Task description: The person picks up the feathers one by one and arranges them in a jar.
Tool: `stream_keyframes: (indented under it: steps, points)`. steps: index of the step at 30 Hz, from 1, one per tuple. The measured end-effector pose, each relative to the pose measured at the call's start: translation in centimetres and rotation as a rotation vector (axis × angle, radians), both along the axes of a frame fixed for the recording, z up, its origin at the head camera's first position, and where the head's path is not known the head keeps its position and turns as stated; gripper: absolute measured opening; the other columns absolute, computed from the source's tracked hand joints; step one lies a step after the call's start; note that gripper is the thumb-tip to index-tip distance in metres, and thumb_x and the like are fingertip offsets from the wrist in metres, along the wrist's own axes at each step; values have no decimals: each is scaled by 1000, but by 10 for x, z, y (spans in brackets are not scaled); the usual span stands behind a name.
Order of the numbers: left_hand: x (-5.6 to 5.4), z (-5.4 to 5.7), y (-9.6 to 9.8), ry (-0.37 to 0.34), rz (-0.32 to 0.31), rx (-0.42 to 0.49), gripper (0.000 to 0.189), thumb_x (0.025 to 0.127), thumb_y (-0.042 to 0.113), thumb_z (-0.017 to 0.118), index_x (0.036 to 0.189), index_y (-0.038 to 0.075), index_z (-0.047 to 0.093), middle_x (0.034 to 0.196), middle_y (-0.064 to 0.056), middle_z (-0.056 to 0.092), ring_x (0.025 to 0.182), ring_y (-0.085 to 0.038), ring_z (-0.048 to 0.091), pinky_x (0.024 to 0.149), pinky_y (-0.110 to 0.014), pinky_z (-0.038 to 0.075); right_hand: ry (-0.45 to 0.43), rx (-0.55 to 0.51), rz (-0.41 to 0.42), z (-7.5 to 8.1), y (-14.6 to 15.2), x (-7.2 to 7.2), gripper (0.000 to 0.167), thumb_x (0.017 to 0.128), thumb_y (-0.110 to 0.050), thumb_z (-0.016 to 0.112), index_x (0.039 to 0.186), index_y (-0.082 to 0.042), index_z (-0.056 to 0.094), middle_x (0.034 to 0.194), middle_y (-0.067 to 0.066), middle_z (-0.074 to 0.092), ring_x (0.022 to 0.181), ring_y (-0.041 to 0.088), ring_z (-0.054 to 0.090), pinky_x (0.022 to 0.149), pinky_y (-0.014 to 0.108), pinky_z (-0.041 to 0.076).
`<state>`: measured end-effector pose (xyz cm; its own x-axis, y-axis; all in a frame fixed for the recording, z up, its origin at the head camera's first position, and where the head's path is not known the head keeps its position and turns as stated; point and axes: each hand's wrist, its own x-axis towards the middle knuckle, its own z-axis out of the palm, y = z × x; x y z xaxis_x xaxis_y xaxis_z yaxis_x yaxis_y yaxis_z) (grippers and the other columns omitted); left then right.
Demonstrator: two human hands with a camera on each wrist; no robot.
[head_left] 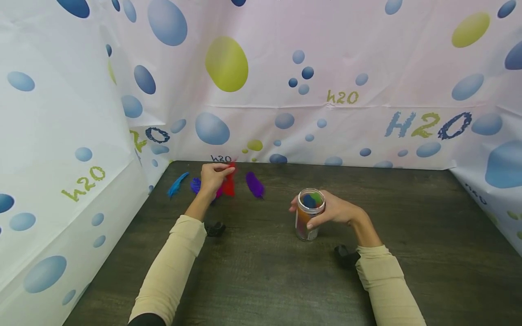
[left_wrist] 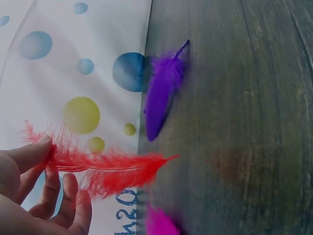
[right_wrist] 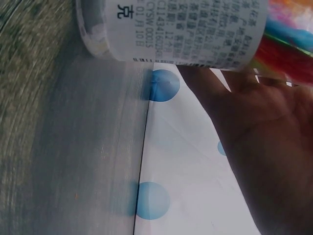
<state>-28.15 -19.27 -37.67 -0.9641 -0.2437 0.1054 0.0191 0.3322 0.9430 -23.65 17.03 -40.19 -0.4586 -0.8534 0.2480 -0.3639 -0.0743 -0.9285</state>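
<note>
Grasped, right hand (head_left: 337,209): clear cylindrical jar (head_left: 301,222), apparently holding multicoloured feathers (head_left: 313,199). Pinched, left hand (head_left: 212,178): fluffy red feather (left_wrist: 120,169). Seemingly outstanding, toward tabletop (head_left: 261,276) far-left corner: blue, purple, magenta feathers (head_left: 255,184).

Dark table, four loose feathers along the far left

The table (head_left: 261,276) has a flat, dark brown top with streaky wood grain and a dull sheen. Feathers lie near its far edge, left of centre. Leftmost: a light-blue feather (head_left: 177,184), slanting, close to the far left corner. Next to the right: a blue-violet feather (head_left: 195,184), partly hidden. Then a magenta feather (head_left: 219,193), also mostly hidden. Rightmost: a purple feather (head_left: 254,184), fully visible, quill toward the near side, slightly apart from the others. A clear jar (head_left: 302,228) is upright near mid-table; whether its base touches the top cannot be told.
</note>
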Motion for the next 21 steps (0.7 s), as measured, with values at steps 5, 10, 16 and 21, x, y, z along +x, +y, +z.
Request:
stream_keyframes:
  steps: [5,10,16,21]
  points:
    - [1,5,3,4,-49,27,27,94,10,79,114,-6,76,101,-12,76,77,-10,69,73,-25,61,5,1,-1,1,0,0,55,87,0,80,136,7,56,130,37,59,119,45,61,99,37,56]
    - [4,10,8,22,-82,71,29,94,9,78,117,-8,73,107,-15,75,80,-10,72,92,-47,60,7,-1,2,1,0,-1,55,87,1,80,136,7,55,130,37,59,119,44,61,98,36,56]
    - [5,16,14,54,-107,147,30,93,4,77,118,-12,71,94,-3,72,74,-5,69,92,-43,60,2,-2,6,0,0,0,54,87,1,80,135,6,56,130,38,58,118,28,64,99,36,55]
    - [7,22,18,60,-122,199,29,92,0,77,117,-13,69,85,1,69,69,-7,69,78,-33,63,5,-6,8,-1,-1,0,55,87,1,80,136,6,56,129,38,58,117,25,65,98,37,56]
